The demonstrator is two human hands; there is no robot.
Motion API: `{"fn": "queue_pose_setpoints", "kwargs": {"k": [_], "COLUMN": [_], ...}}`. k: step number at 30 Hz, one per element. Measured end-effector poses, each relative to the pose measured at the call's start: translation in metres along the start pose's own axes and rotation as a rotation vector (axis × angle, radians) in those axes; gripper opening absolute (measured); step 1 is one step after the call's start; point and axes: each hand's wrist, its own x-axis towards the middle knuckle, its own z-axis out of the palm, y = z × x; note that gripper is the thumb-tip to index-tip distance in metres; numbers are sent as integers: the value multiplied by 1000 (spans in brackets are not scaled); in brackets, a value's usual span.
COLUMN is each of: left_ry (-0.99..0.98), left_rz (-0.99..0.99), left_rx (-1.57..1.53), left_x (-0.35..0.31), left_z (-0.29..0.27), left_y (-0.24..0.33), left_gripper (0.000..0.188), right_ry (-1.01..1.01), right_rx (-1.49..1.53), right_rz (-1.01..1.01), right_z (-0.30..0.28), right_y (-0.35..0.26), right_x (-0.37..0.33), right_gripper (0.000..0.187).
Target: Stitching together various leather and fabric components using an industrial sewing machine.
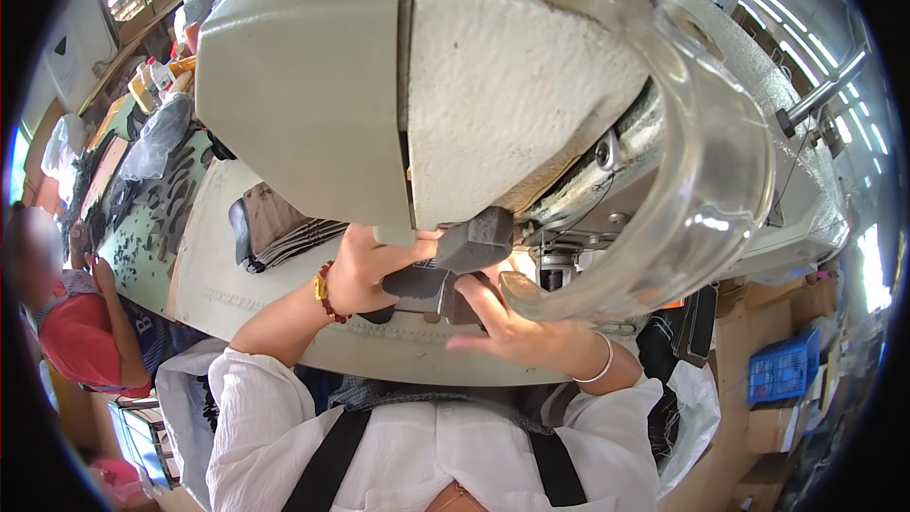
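A large off-white sewing machine (531,85) fills the upper middle, with a curved clear plastic guard (706,190) around its needle area. Beneath its head, a folded dark grey fabric piece (474,242) lies between my two hands. My left hand (365,270), with a beaded bracelet at the wrist, grips its left side; the fingertips are partly hidden behind the piece and the machine. On the near right side, my right hand (512,327) pinches the piece close to the needle area, its thumb pointing left. The needle tip itself cannot be made out.
Stacked grey and brown fabric pieces (275,228) lie on the pale machine table (223,289), left of my arm. Further left, a person in red (90,332) stands at a green table (142,246) strewn with dark cut pieces. A blue crate (784,367) is at the right.
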Motion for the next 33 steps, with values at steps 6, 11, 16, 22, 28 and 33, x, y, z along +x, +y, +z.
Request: {"fn": "queue_pose_setpoints", "kwargs": {"k": [6, 11, 16, 22, 28, 33], "left_ry": [-18, -37, -41, -5, 44, 18], "left_rz": [158, 283, 380, 453, 551, 550], "left_rx": [-21, 112, 203, 267, 296, 314], "left_x": [6, 8, 7, 10, 15, 14], "left_z": [-6, -9, -5, -7, -7, -9], "left_y": [-2, -1, -3, 0, 8, 11], "left_gripper": [38, 37, 28, 18, 14, 14], "right_ry": [202, 352, 323, 373, 390, 441], "right_rx": [-20, 88, 40, -45, -72, -76], "right_rz": [-129, -175, -135, -82, -92, -78], "right_z": [-20, -16, -14, -16, -16, -14], "right_y": [-6, -9, -10, -13, -13, -13], "right_x": [24, 19, 16, 15, 12, 11], "right_gripper": [32, 22, 28, 26, 22, 17]}}
